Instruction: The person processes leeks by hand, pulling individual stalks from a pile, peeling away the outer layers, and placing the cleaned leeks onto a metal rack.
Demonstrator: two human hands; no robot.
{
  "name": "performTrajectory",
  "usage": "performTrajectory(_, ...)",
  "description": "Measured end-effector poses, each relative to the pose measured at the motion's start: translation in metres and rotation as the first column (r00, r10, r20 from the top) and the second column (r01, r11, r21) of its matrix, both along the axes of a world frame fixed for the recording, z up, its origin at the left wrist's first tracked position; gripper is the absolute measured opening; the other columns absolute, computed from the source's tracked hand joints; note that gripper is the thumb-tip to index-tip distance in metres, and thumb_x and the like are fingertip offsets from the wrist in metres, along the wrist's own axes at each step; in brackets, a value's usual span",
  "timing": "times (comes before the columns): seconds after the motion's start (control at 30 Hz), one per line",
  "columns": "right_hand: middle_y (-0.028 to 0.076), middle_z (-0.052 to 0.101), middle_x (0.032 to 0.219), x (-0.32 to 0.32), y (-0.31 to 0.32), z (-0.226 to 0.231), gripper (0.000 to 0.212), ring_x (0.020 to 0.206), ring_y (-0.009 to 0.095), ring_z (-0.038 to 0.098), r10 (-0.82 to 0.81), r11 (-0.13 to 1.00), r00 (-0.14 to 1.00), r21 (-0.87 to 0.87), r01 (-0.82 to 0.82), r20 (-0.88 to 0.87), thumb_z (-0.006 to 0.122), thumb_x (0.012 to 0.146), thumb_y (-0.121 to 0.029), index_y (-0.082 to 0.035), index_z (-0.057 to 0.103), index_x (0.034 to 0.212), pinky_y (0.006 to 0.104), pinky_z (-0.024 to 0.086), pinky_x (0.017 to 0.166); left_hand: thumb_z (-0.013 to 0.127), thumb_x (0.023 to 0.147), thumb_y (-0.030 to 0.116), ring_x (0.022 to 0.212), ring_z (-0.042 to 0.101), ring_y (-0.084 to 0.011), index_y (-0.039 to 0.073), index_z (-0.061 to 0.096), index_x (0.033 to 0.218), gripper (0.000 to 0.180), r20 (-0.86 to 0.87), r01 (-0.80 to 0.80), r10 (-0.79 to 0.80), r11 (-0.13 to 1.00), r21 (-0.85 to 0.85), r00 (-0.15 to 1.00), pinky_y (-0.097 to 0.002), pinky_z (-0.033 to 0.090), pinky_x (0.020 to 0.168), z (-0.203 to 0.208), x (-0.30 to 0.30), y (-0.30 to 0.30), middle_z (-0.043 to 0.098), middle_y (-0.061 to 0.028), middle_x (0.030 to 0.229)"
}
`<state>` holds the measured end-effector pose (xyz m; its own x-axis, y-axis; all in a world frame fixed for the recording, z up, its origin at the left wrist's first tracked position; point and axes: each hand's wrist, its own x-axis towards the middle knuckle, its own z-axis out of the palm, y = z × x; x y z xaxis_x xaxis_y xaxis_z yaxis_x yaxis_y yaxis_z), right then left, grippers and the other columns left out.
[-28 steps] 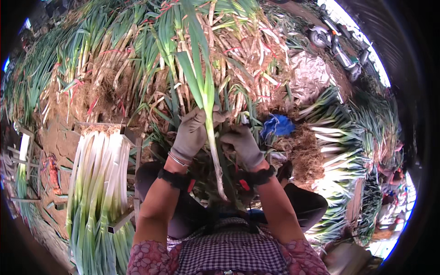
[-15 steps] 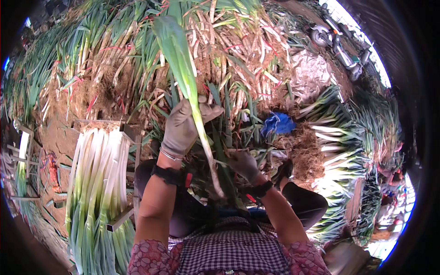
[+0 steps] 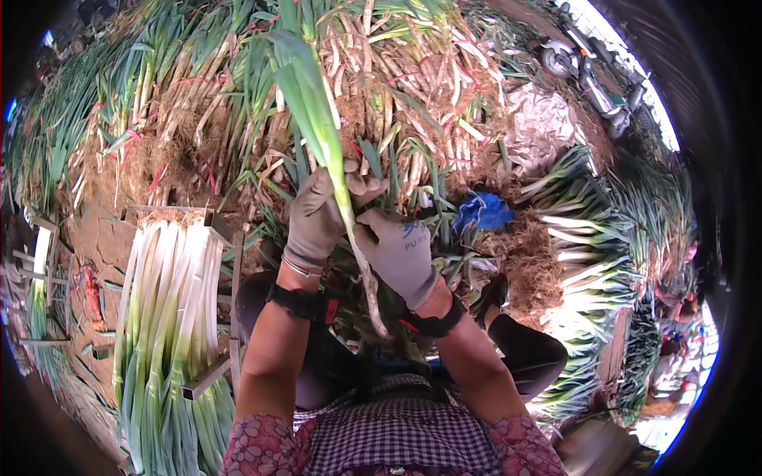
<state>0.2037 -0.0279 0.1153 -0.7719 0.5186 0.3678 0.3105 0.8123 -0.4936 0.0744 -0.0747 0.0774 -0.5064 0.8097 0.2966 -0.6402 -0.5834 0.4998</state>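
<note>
Held upright in front of me is a long green onion (image 3: 325, 147), its green leaves pointing away and its pale, dirt-streaked stalk hanging toward my lap. My left hand (image 3: 311, 222), in a grey glove, is wrapped round the stalk just below the leaves. My gloved right hand (image 3: 401, 252) is against the same stalk slightly lower, thumb and fingers closed at its side; whether they pinch a loose outer layer is hidden. Left of me, a bundle of cleaned green onions (image 3: 167, 293) lies in a metal frame (image 3: 208, 379), roots at the far end.
Piles of unpeeled green onions (image 3: 214, 95) with dry roots and red ties stretch across the far side. More cleaned ones (image 3: 583, 254) are stacked at the right beside a heap of roots (image 3: 524, 266). A blue plastic bag (image 3: 482, 213) lies nearby. A scooter (image 3: 591, 83) stands at the far right.
My right hand has come up and inward from low on the right to the stalk. My left hand and the green onion have stayed nearly in place.
</note>
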Motion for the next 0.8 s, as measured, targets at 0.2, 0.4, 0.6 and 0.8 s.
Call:
performTrajectory(0.2, 0.007, 0.059, 0.064, 0.013, 0.021, -0.025, 0.014, 0.051, 0.017, 0.055, -0.046, 0.62, 0.989, -0.78, -0.081, -0.139, 0.06, 0.084, -0.015, -0.003, 0.064, 0.081, 0.0292, 0.041, 0.047, 0.044, 0.1, 0.033, 0.096, 0.06, -0.0307, 0.001, 0.053, 0.115, 0.037, 0.022, 0.151, -0.152, 0.987, 0.051, 0.988, -0.0635, 0.03, 0.106, -0.006, -0.004, 0.0, 0.063, -0.01, 0.087)
performTrajectory(0.4, 0.003, 0.06, 0.067, 0.054, 0.046, -0.071, 0.021, 0.055, 0.009, 0.054, -0.26, 0.309, 0.964, -0.951, 0.033, -0.051, 0.058, 0.089, -0.021, -0.002, 0.068, 0.086, 0.0242, 0.039, 0.049, 0.047, 0.098, 0.032, 0.098, 0.06, -0.0325, 0.001, 0.055, 0.114, 0.035, -0.013, 0.19, -0.191, 0.969, 0.156, 0.982, -0.063, 0.024, 0.11, -0.004, -0.008, 0.004, 0.062, -0.0095, 0.085)
performTrajectory(0.6, 0.01, 0.068, 0.084, 0.073, 0.047, -0.079, 0.023, 0.073, 0.022, 0.066, -0.144, 0.804, 0.98, -0.561, 0.195, 0.134, 0.066, 0.085, -0.018, -0.001, 0.064, 0.099, 0.0302, 0.051, 0.065, 0.051, 0.097, 0.029, 0.097, 0.06, -0.0304, 0.003, 0.056, 0.117, 0.033, 0.047, 0.169, -0.175, 0.98, 0.109, 0.983, -0.0601, 0.023, 0.112, -0.005, -0.006, 0.003, 0.061, -0.0085, 0.088)
performTrajectory(0.8, 0.014, 0.066, 0.084, 0.008, 0.013, -0.033, 0.026, 0.071, 0.029, 0.065, -0.037, 0.806, 0.97, -0.581, -0.114, -0.242, 0.073, 0.08, -0.015, -0.001, 0.059, 0.098, 0.0347, 0.049, 0.061, 0.055, 0.096, 0.031, 0.094, 0.061, -0.0246, -0.003, 0.04, 0.134, 0.054, 0.082, 0.036, -0.039, 0.999, 0.034, 0.996, -0.0531, 0.036, 0.107, 0.0, 0.003, 0.007, 0.059, -0.0083, 0.097)
